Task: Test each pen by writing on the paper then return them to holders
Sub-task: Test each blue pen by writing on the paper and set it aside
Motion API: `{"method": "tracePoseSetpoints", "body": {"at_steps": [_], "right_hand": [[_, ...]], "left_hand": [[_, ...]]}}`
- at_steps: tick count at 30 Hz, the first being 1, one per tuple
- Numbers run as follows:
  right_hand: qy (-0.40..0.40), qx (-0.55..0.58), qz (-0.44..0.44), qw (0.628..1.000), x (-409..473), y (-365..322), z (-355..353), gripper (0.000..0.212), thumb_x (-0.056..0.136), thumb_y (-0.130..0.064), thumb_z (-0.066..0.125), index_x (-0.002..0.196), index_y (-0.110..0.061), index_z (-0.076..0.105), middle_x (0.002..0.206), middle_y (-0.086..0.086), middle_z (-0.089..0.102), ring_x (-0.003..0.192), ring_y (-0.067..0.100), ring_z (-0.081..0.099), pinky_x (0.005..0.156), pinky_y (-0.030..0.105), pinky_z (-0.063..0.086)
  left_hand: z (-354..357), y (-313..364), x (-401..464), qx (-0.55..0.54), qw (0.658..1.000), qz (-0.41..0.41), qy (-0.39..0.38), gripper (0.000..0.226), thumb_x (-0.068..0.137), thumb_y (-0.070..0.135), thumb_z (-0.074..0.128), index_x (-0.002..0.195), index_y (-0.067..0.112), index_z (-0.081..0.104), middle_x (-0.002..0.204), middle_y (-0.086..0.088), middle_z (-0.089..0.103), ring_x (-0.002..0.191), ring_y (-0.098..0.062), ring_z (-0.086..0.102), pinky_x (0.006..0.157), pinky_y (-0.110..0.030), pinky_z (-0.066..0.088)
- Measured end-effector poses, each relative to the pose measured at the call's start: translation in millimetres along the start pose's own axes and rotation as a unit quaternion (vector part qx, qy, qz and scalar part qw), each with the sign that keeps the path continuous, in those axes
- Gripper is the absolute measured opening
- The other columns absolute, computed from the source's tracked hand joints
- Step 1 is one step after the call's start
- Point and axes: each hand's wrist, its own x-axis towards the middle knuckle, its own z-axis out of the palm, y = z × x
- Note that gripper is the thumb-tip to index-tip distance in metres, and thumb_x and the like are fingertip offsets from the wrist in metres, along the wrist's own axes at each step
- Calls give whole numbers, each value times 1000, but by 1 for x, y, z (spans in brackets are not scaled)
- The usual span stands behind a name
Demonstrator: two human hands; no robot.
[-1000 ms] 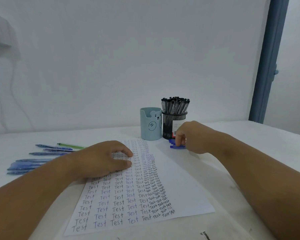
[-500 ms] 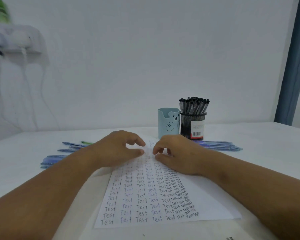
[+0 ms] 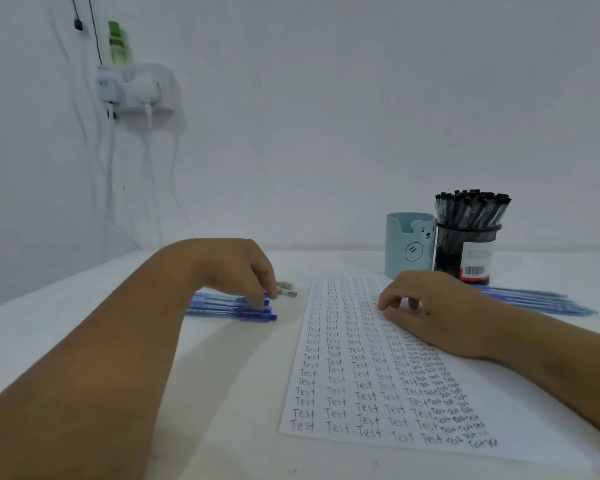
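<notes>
The left hand point(image 3: 243, 271) hangs over a bundle of blue pens point(image 3: 229, 308) that lies on the white counter point(image 3: 222, 393) to the left of the paper point(image 3: 378, 368). Its fingers point down and curl loosely, their tips at or just above the near ends of the pens; whether the grip has closed on a pen cannot be told, since the hand hides the contact. A greenish pen point(image 3: 286, 289) lies just beyond the fingertips, partly hidden by them.

The right hand point(image 3: 433, 317) rests on the upper right part of the paper, fingers bent with the tips on the sheet, the grip holding nothing. The paper lies flat on the counter, covered in rows of the handwritten word "Test", larger in the left columns and cramped and dark toward the right edge.

Behind the paper stand two holders, touching or just beside each other: a light blue cup point(image 3: 409, 247) with a bear face, and to its right a black mesh holder point(image 3: 465, 254) packed with black-capped pens point(image 3: 471, 207). A second group of blue pens point(image 3: 534, 301) lies on the counter to the right of the mesh holder, behind the right wrist.

On the wall at upper left hangs a white socket shelf point(image 3: 136, 90) with plugs and cables trailing down.
</notes>
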Motion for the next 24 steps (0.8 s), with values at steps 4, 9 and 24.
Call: {"method": "tracePoseSetpoints", "body": {"at_steps": [4, 9, 24], "right_hand": [[8, 2, -9, 1000, 1, 0, 1, 12, 97, -37, 62, 105, -36, 70, 95, -25, 60, 97, -11, 50, 74, 4, 37], [5, 1, -6, 1000, 0, -1, 0, 12, 97, -37, 61, 105, -35, 70, 97, -24, 61, 98, -11, 49, 75, 3, 38], [-1, 10, 4, 1000, 1, 0, 0, 12, 98, -38, 60, 105, -36, 70, 99, -23, 61, 96, -11, 50, 75, 6, 38]], "left_hand": [[2, 8, 0, 40, 997, 13, -62, 24, 75, 28, 87, 96, 30, 78, 88, 6, 67, 74, -4, 56, 72, -17, 42], [9, 7, 2, 18, 1000, 13, 0, 8, 77, 28, 84, 82, 33, 79, 77, 18, 69, 65, 7, 56, 67, -14, 41], [16, 51, 16, -712, 663, 76, 219, 23, 109, 18, 36, 98, 19, 56, 69, 0, 52, 54, -16, 49, 60, -31, 46]]}}
